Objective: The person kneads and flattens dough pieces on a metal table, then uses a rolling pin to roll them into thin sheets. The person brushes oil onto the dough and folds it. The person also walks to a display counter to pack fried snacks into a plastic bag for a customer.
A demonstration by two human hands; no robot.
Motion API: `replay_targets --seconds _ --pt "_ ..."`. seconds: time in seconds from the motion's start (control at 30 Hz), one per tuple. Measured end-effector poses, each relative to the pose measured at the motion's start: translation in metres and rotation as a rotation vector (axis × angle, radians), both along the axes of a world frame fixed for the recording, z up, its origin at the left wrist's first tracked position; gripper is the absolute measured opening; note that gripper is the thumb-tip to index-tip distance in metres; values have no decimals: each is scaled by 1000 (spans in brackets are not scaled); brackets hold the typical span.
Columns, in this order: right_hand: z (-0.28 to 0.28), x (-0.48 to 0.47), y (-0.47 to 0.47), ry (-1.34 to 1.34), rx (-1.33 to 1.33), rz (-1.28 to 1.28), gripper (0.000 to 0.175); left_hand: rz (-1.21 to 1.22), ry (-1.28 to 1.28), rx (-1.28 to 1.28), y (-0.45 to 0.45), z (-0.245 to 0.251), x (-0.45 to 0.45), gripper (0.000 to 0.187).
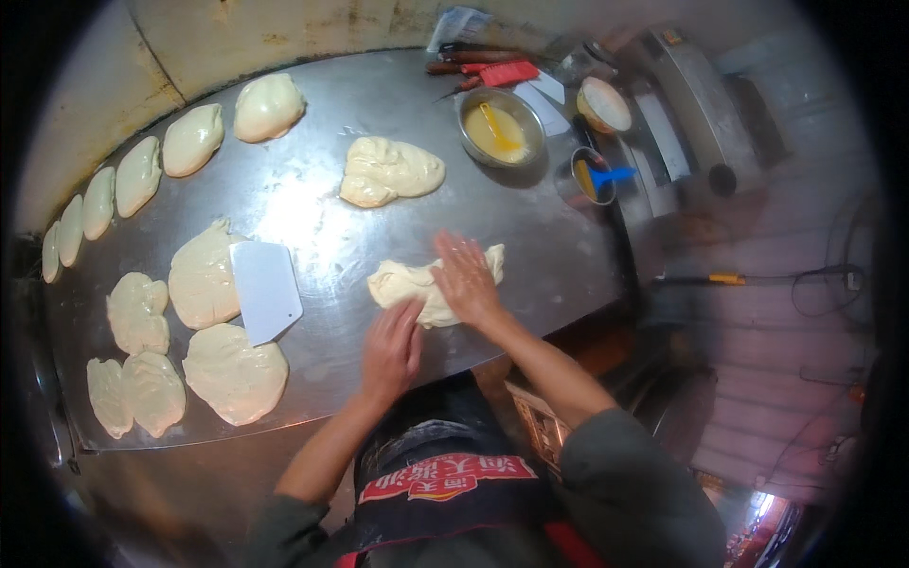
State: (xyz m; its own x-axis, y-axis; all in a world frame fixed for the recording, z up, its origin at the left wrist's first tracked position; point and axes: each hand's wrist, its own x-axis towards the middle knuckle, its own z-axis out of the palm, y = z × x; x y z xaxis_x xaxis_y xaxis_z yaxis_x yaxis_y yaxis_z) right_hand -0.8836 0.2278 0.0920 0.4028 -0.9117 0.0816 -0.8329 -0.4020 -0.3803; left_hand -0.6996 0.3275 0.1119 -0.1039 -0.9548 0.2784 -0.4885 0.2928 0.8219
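Note:
A soft, uneven piece of dough (401,279) lies on the steel worktop (341,284) near its front edge. My right hand (465,279) rests flat on the right part of this dough, fingers extended. At the dough's lower left side, my left hand (393,348) touches it with the fingertips, fingers close together. Neither hand is clearly gripping it. Beyond them lies a folded lump of dough (390,172). To the left, a white plastic dough scraper (266,291) partly covers a flattened dough piece (202,277), above another flat round piece (236,373).
Smooth dough portions (193,140) line the back left edge, with several loose pieces (138,312) at the front left. At the back right stand a metal bowl (469,145) with yellowish liquid and a yellow tool, a cup with a blue-handled brush (612,175), a white-filled bowl (603,105) and red-handled tools (508,73).

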Motion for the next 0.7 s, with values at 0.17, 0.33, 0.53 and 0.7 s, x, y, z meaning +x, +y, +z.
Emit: replay_targets --seconds 0.17,0.33,0.53,0.7 --pt "-63 -47 15 129 -16 -40 68 -281 -499 91 -104 -53 -63 78" --pt "-85 -86 7 330 63 -355 74 205 -636 272 -77 -92 -91 96" --pt "-50 -131 -14 243 106 -389 84 265 -673 544 -86 -58 -89 93" --pt "-64 -169 -14 459 57 -400 91 374 -867 506 -55 -68 -30 87"
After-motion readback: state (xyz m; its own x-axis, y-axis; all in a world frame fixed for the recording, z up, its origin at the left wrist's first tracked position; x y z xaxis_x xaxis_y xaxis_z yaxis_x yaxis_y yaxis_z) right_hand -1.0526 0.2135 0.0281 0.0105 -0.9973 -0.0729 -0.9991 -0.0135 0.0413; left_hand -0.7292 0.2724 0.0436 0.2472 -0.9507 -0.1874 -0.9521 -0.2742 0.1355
